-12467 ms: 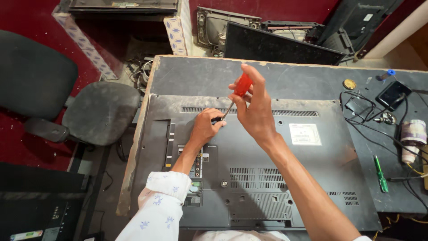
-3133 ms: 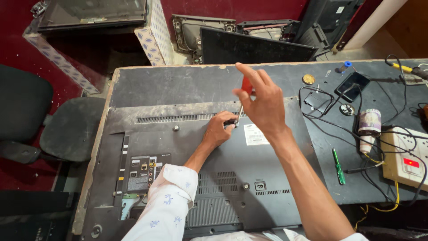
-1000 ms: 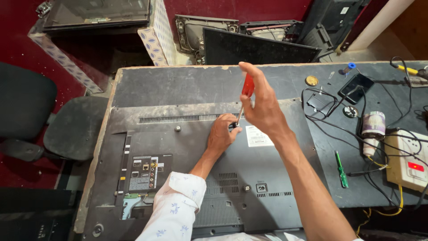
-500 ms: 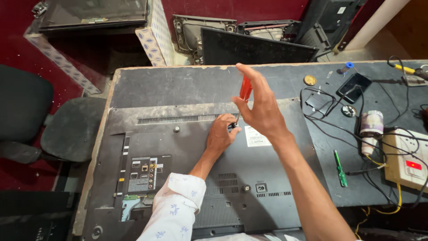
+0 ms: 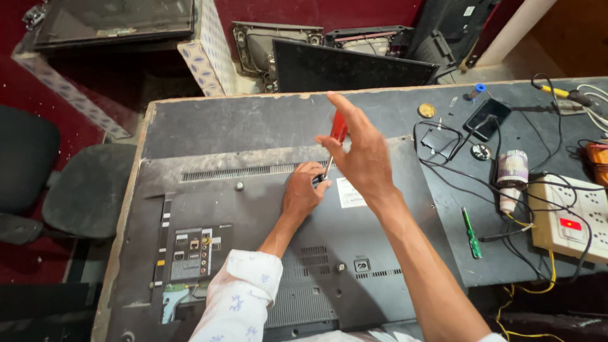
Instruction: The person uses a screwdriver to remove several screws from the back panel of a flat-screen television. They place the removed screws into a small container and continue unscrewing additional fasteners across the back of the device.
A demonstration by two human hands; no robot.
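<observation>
Head view looks down on a flat television (image 5: 266,253) lying back-up on the grey worktop (image 5: 253,120). Right hand (image 5: 364,155) has its grip closed round the red handle of a screwdriver (image 5: 334,142), held nearly upright with the tip down on the set's rear panel (index finger stretched out). Left hand (image 5: 304,193) rests on the panel, fingers pinched at the shaft near the tip. A green screwdriver (image 5: 470,232) lies to the right, beside a white power strip (image 5: 570,221) and tangled black wires.
</observation>
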